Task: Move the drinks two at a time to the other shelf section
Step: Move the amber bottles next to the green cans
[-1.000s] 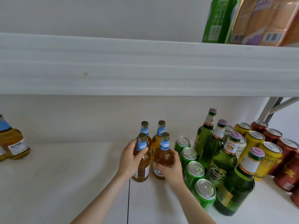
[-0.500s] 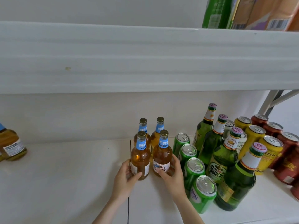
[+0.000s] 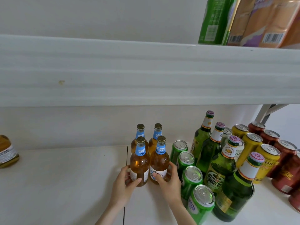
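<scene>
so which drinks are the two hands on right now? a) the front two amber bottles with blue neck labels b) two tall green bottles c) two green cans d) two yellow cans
a: the left hand wraps the front left amber bottle and the right hand wraps the front right amber bottle, both bottles upright on the shelf.

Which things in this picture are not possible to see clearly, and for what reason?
Head view only:
- Amber bottle at far left: cut off by the left edge.
- Rear two amber bottles: bodies hidden behind the front pair.
- Left hand and right hand: the fingers wrap behind the front bottles, so the full grip is unseen.
- Red cans: partly cut by the right edge.
- Packages on the upper shelf: tops cut off; print blurred.
</scene>
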A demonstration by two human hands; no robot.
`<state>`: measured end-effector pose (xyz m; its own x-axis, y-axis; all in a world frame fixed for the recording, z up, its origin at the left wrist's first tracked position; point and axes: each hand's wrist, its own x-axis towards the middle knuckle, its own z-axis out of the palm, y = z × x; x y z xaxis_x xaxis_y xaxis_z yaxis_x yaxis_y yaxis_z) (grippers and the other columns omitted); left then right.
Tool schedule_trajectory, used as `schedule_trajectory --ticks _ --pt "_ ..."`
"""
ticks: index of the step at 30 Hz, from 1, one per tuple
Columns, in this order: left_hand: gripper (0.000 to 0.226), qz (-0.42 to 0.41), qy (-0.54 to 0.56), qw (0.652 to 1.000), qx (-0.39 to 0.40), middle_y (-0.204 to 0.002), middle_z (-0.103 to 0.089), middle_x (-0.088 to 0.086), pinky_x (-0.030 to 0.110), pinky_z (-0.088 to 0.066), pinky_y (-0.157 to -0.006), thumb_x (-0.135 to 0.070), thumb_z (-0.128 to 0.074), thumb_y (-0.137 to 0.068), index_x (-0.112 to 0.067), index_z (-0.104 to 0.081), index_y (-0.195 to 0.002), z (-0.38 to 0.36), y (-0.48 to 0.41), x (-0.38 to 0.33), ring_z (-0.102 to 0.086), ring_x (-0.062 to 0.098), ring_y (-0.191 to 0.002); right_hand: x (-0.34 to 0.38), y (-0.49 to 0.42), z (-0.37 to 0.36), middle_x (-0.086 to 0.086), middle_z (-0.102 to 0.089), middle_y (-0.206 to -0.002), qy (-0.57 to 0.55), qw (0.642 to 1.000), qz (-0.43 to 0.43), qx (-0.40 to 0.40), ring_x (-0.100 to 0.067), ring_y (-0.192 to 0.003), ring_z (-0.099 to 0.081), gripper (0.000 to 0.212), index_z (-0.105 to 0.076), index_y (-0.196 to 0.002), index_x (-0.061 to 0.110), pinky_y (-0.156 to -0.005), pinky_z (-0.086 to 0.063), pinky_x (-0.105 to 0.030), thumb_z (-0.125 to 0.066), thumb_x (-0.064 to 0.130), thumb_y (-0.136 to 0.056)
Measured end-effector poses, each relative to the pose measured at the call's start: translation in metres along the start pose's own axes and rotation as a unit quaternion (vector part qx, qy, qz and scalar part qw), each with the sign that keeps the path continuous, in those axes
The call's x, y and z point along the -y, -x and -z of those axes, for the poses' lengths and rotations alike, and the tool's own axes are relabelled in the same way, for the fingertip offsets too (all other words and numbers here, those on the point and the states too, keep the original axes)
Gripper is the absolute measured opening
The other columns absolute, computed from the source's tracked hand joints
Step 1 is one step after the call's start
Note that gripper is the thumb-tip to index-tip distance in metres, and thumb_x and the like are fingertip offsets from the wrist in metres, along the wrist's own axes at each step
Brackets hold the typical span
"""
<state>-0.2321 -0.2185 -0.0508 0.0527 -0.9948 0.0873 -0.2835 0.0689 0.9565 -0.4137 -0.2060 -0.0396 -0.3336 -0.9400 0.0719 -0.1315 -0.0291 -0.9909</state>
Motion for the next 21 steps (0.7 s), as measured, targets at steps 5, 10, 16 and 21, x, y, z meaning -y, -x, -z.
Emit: schedule_trajectory --ticks 5,10,16,21 --pt "0.055 -0.002 -0.003 1.0 0.0 -0.11 -0.066 -0.011 0.007 -0.051 -0.075 -0.016 -0.081 -0.078 -0.031 -0.05 -0.121 -0.001 -0.001 0.001 -0.065 0.004 -0.098 0.0 0.0 -0.001 0.01 -0.064 -0.118 0.011 1.0 0.002 0.0 0.0 -0.105 -0.061 0.07 -0.044 -0.131 0.03 -0.079 -0.048 -0.005 -0.084 0.019 -0.074" --pt "0.056 -0.001 -0.016 1.0 0.007 -0.113 -0.067 -0.01 0.011 -0.053 -0.08 -0.02 -0.081 -0.079 -0.033 -0.049 -0.123 0.0 -0.002 0.004 -0.067 0.007 -0.102 0.005 0.002 0.0 0.015 -0.061 -0.115 0.02 1.0 -0.009 0.006 0.004 -0.103 -0.058 0.07 -0.042 -0.131 0.031 -0.082 -0.046 -0.008 -0.083 0.021 -0.075" --pt "0.057 -0.036 -0.134 0.99 0.039 -0.122 -0.063 -0.013 0.026 -0.054 -0.091 -0.054 -0.068 -0.082 -0.035 -0.05 -0.132 0.015 -0.005 0.007 -0.059 0.001 -0.112 0.009 0.008 -0.001 0.013 -0.059 -0.12 0.046 0.999 -0.011 -0.001 -0.005 -0.11 -0.059 0.07 -0.042 -0.135 0.029 -0.096 -0.051 -0.028 -0.081 0.02 -0.077" --pt "0.053 -0.103 -0.263 0.958 0.042 -0.129 -0.058 -0.01 0.029 -0.046 -0.094 -0.056 -0.054 -0.091 -0.033 -0.049 -0.138 0.038 0.005 -0.003 -0.052 0.015 -0.119 0.016 0.026 0.001 0.014 -0.056 -0.127 0.111 0.993 0.003 -0.028 -0.003 -0.113 -0.055 0.071 -0.041 -0.138 0.031 -0.096 -0.048 -0.029 -0.079 0.029 -0.078"
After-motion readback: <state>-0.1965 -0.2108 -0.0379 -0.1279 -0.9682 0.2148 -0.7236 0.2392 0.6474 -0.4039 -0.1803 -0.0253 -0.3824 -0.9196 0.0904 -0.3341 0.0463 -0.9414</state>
